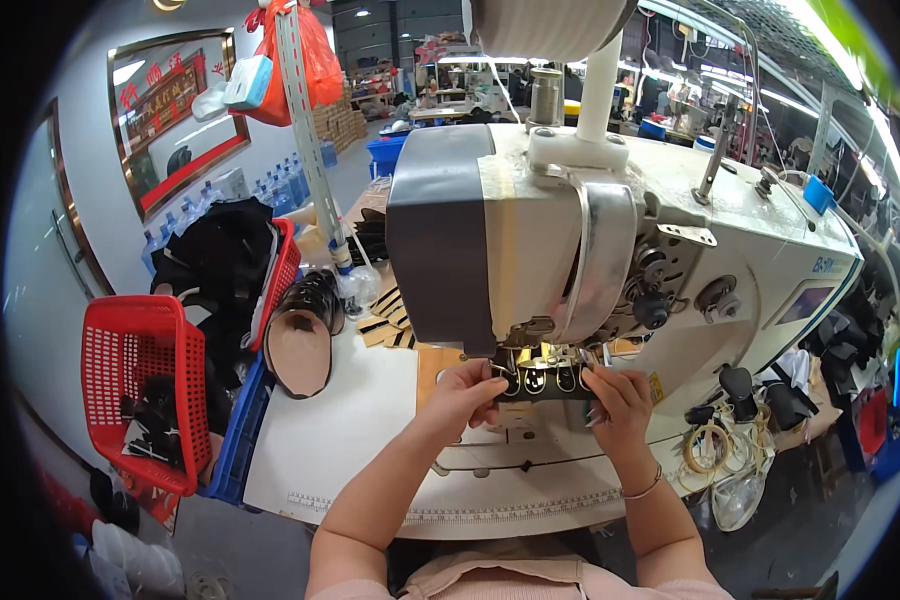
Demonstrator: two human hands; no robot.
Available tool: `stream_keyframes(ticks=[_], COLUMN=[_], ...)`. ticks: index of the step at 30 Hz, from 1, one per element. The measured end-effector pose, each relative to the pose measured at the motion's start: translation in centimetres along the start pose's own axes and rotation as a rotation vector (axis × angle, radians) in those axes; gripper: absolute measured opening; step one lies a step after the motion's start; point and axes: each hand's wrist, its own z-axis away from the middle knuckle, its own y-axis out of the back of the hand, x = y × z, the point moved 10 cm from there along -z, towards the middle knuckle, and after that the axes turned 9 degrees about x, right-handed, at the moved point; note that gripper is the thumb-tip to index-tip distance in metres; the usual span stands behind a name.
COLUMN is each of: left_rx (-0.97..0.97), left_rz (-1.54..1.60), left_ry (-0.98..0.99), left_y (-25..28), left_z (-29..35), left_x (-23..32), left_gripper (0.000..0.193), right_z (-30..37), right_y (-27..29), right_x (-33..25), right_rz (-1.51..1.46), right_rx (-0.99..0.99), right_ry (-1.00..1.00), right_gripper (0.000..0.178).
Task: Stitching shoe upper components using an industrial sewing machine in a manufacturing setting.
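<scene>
A large white sewing machine (540, 190) with a dark grey end cover stands over the table in front of me. Just under its head lies a black strip (550, 385) with a row of shiny gold loop-shaped metal pieces (535, 381) along it. My left hand (466, 393) pinches the strip's left end between thumb and fingers. At the other end, my right hand (618, 400) grips the strip the same way, its fingertips partly hiding that end. The needle area is too small and crowded to make out.
Left of the machine, the white tabletop (360, 420) carries a pile of dark shoe parts with a beige sole-shaped piece (298, 352). Beyond its edge stand a red basket (145, 390) and a blue crate (238, 430). Cords and tape rolls (708, 447) hang at right.
</scene>
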Motion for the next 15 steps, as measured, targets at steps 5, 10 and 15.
stream_keyframes(ticks=[5,10,15], left_rx=[-0.024,0.007,0.056], left_rz=[0.012,-0.029,-0.032], left_ry=[0.076,-0.01,-0.033], left_y=[0.0,0.4,0.9], left_z=[-0.6,-1.5,-1.8], left_x=[0.0,0.7,0.4], left_gripper=[0.012,0.007,0.008], right_z=[0.1,-1.0,-1.2], right_y=[-0.9,-1.5,-2.1], right_x=[0.5,0.8,1.3], right_rz=[-0.015,-0.081,-0.105], right_rx=[-0.052,-0.018,-0.013], right_ry=[-0.005,-0.004,-0.028], right_gripper=[0.048,0.042,0.039])
